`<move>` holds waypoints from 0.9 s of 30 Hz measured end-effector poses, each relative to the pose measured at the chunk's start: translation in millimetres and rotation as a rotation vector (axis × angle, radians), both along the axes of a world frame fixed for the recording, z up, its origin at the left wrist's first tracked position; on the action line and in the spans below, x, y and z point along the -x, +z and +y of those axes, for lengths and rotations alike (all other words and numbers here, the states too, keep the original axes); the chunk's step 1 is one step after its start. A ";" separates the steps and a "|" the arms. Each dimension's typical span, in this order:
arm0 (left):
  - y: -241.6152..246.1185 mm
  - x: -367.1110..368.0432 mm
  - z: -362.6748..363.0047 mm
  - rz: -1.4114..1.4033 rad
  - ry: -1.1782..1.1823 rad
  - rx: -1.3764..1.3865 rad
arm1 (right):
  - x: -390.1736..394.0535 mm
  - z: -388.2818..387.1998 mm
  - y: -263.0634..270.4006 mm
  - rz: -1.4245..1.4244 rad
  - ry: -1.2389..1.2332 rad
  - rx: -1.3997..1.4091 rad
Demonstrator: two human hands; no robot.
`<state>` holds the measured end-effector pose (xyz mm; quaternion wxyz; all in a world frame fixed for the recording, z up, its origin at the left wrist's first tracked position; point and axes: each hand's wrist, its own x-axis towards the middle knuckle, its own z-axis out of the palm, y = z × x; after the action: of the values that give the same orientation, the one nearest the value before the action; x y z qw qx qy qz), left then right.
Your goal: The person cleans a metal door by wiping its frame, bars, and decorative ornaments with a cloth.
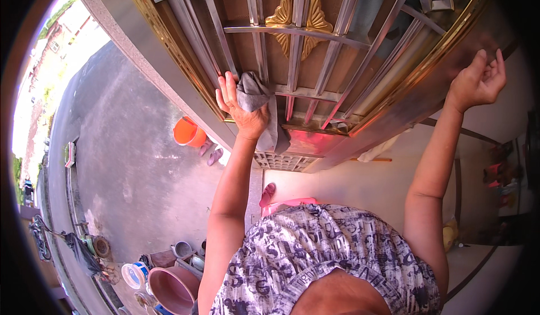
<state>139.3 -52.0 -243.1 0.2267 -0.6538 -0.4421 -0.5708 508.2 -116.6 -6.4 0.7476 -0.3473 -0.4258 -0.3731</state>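
My left hand [248,114] presses a grey cloth [252,93] against the bars at the left side of a metal door's grille [306,90]. Part of the cloth hangs below the palm. The grille has silvery bars over brown mesh, a gold leaf-shaped ornament [280,13] and gold trim [422,72] along its sides. Off to the right, my right hand [479,81] is raised beside the door's smooth right border, fingers half curled and apart, with nothing visible in it. Whether it touches the door, I cannot tell.
An orange bucket [188,132] and purple slippers [215,156] are on the concrete ground at left. Under me are a pink slipper [267,194] and a pink plastic object [291,204], partly hidden. A reddish basin [174,289] and a white tub [135,275] stand lower left.
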 end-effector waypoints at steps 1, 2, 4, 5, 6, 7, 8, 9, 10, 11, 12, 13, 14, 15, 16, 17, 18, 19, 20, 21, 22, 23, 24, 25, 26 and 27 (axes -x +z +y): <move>2.6 -3.3 -4.7 -0.005 0.000 0.000 | -1.7 1.9 -1.4 -0.018 -0.003 0.001; 5.3 -6.4 -11.3 -0.050 0.015 -0.032 | -1.4 3.6 -2.0 -0.023 -0.004 0.001; 27.2 -11.1 -21.1 -0.081 0.027 -0.170 | -0.7 6.8 -2.0 -0.092 -0.005 -0.068; 38.4 -15.5 -23.1 -0.084 0.022 -0.166 | -2.7 7.4 -2.4 -0.094 -0.009 -0.064; 49.6 -19.4 -25.5 -0.096 -0.006 -0.165 | -4.1 7.3 -2.2 -0.102 -0.029 -0.063; 62.1 -24.9 -25.0 -0.110 -0.036 -0.166 | -5.9 8.8 -2.2 -0.110 -0.052 -0.064; 78.4 -30.4 -24.7 -0.142 -0.068 -0.129 | -6.7 9.9 -2.3 -0.112 -0.054 -0.063; 85.5 -36.2 -13.4 -0.245 -0.112 -0.151 | -5.9 11.1 -2.6 -0.107 -0.053 -0.064; 98.1 -37.4 -4.3 -0.242 -0.081 -0.163 | -5.1 12.2 -2.3 -0.101 -0.052 -0.065; 109.5 -38.2 1.6 -0.239 -0.051 -0.174 | -5.5 13.3 -2.0 -0.099 -0.050 -0.064; 115.7 -40.5 4.6 -0.237 -0.050 -0.174 | -6.9 14.4 -1.5 -0.101 -0.043 -0.062; 120.5 -44.1 6.4 -0.228 0.013 -0.194 | -7.5 15.1 -1.1 -0.103 -0.037 -0.061; 123.0 -46.5 7.7 -0.219 0.077 -0.213 | -5.5 15.5 -0.7 -0.100 -0.037 -0.061; 122.9 -48.4 8.8 -0.217 0.074 -0.210 | -2.8 15.0 -0.8 -0.066 -0.012 -0.041; 122.4 -49.6 9.7 -0.215 0.103 -0.203 | -1.2 14.5 -0.7 -0.033 0.013 -0.021; 122.0 -49.7 10.6 -0.214 0.133 -0.195 | -2.2 14.6 0.6 -0.030 0.011 -0.018; 122.5 -49.6 10.8 -0.213 0.131 -0.190 | -5.3 14.3 2.7 -0.026 -0.028 -0.001; 123.7 -48.5 10.9 -0.169 0.140 -0.193 | -7.2 14.3 3.6 -0.022 -0.066 0.017; 124.1 -48.1 10.7 -0.125 0.149 -0.196 | -7.8 14.3 3.1 -0.021 -0.068 0.021; 122.4 -48.6 11.8 -0.125 0.148 -0.196 | -8.0 15.2 2.7 -0.024 -0.049 0.005; 118.6 -49.3 13.2 -0.108 0.165 -0.197 | -8.2 16.3 2.8 -0.027 -0.031 -0.012; 114.9 -50.0 14.7 -0.091 0.183 -0.198 | -8.7 19.1 4.4 -0.027 -0.033 -0.013; 111.9 -49.5 14.7 -0.091 0.181 -0.196 | -8.3 21.4 6.7 -0.050 -0.050 -0.053; 108.9 -48.5 15.0 -0.065 0.179 -0.192 | -7.3 21.5 8.2 -0.074 -0.067 -0.094; 104.8 -47.4 15.1 -0.038 0.177 -0.188 | -5.2 19.4 7.6 -0.074 -0.069 -0.093; 97.7 -45.7 14.1 -0.040 0.180 -0.192 | -2.1 19.2 6.5 -0.053 -0.055 -0.069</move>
<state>185.1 -37.9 -145.4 0.3296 -0.5753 -0.4466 -0.6009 510.3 -97.4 0.1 0.7371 -0.3229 -0.4225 -0.4170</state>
